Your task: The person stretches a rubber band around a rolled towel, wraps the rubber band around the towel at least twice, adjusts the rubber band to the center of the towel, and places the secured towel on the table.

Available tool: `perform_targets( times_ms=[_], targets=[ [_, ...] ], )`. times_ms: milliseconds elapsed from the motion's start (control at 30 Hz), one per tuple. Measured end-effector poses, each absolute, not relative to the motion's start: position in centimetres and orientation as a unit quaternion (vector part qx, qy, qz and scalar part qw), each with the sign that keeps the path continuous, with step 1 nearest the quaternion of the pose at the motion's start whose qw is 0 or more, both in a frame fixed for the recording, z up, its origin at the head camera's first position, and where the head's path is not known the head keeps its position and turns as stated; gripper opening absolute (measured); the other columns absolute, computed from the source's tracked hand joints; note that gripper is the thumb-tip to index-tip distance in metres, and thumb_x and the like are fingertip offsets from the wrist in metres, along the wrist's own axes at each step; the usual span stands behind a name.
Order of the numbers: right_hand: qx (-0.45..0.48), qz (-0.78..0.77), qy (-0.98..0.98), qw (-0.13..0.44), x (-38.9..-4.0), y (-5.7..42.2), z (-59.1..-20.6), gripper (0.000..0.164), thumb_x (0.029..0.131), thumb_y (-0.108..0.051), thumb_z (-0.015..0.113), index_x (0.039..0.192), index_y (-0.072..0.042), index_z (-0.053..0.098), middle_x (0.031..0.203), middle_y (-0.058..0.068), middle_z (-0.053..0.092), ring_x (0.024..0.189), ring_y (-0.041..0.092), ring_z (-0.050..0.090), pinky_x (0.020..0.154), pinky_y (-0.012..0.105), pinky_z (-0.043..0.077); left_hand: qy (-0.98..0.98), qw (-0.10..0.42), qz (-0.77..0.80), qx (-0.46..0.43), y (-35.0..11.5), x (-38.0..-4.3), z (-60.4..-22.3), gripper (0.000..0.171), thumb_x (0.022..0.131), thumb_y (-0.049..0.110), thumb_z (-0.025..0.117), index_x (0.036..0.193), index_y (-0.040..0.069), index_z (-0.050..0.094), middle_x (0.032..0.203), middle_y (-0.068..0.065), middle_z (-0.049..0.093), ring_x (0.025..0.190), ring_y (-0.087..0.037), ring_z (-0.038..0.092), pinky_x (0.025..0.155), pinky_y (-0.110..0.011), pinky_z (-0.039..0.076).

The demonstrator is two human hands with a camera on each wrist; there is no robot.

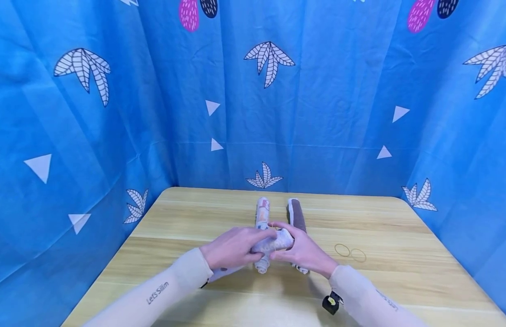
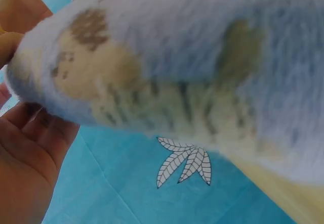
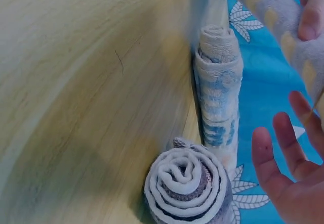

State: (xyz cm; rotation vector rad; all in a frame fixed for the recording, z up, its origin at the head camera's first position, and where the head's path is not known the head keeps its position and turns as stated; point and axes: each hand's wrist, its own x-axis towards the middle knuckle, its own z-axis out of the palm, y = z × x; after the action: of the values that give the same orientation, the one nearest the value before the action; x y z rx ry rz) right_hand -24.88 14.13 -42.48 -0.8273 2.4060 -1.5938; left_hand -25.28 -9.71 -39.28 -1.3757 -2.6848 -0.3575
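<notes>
"Over the tabletop, a towel roll hangs between two hands. How far along is it, would you say?"

"Well along, I think. The left hand grips it, thumb on one side and fingers over the other, and the right hand has its fingers curved about the right end."

"And the others?"

"The pale roll and the dark roll lie side by side on the tabletop, a little apart, with the held one crossing above the pale one. So the rolling looks done on all three."

"What's left, then?"

"Fastening this one, I'd guess. A thin yellow strand shows by the right fingers, probably a rubber band, and two loose bands lie off to the right."

"Is the strand round the roll already?"

"I can't tell. From the right wrist it runs out of view, and I can't follow the rest."

"Any bands on the two lying down?"

"Not that I can make out. The right hand covers part of the dark one, and the held roll covers some of the pale one. The left hand hides plenty too, and close up from the left wrist the print is blurred."
</notes>
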Motion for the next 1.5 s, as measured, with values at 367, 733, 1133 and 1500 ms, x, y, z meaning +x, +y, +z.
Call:
perform_targets(
  times_ms=[367, 733, 1133, 1500],
  targets=[
    [-0.277, -0.498, 0.821, 0.037, -24.7, 14.3, -42.4, 0.043, 0.092, -0.035, 0.074, 0.13, -0.026, 0.058, 0.104, 0.001, 0.07, 0.086, 0.018, 0.067, 0.069, 0.032, 0.058, -0.88, 0.052, -0.199, -0.428, -9.9, -25.3, -39.1, 0.02, 0.095, 0.019, 0.065, 0.114, 0.021, 0.058, 0.09, 0.007, 0.063, 0.063, -0.002, 0.052, 0.051, -0.017, 0.043],
    [-0.226, -0.614, 0.756, 0.009, -23.6, 13.9, -41.4, 0.039, 0.102, -0.02, 0.059, 0.136, -0.007, 0.045, 0.08, 0.015, 0.062, 0.062, 0.015, 0.054, 0.058, 0.029, 0.05, -0.892, 0.091, -0.289, -0.335, -11.2, -25.4, -39.8, 0.013, 0.096, 0.018, 0.062, 0.106, 0.024, 0.058, 0.082, 0.008, 0.057, 0.064, -0.006, 0.053, 0.05, -0.021, 0.045],
    [-0.245, -0.583, 0.774, 0.033, -22.8, 13.3, -40.0, 0.007, 0.101, -0.002, 0.047, 0.106, -0.002, 0.052, 0.067, 0.014, 0.063, 0.043, 0.02, 0.049, 0.041, 0.029, 0.042, -0.87, 0.157, -0.379, -0.274, -11.4, -25.1, -39.5, 0.011, 0.097, 0.013, 0.059, 0.102, 0.023, 0.06, 0.083, 0.008, 0.059, 0.062, -0.008, 0.051, 0.049, -0.023, 0.042],
    [-0.243, -0.446, 0.829, 0.233, -24.1, 13.8, -39.0, 0.025, 0.096, -0.02, 0.067, 0.115, -0.006, 0.075, 0.059, 0.011, 0.066, 0.037, 0.013, 0.05, 0.038, 0.028, 0.043, -0.85, 0.188, -0.403, -0.283, -10.6, -24.0, -39.5, 0.009, 0.097, 0.009, 0.059, 0.101, 0.017, 0.06, 0.082, 0.004, 0.06, 0.062, -0.009, 0.053, 0.05, -0.024, 0.047]
  ],
)
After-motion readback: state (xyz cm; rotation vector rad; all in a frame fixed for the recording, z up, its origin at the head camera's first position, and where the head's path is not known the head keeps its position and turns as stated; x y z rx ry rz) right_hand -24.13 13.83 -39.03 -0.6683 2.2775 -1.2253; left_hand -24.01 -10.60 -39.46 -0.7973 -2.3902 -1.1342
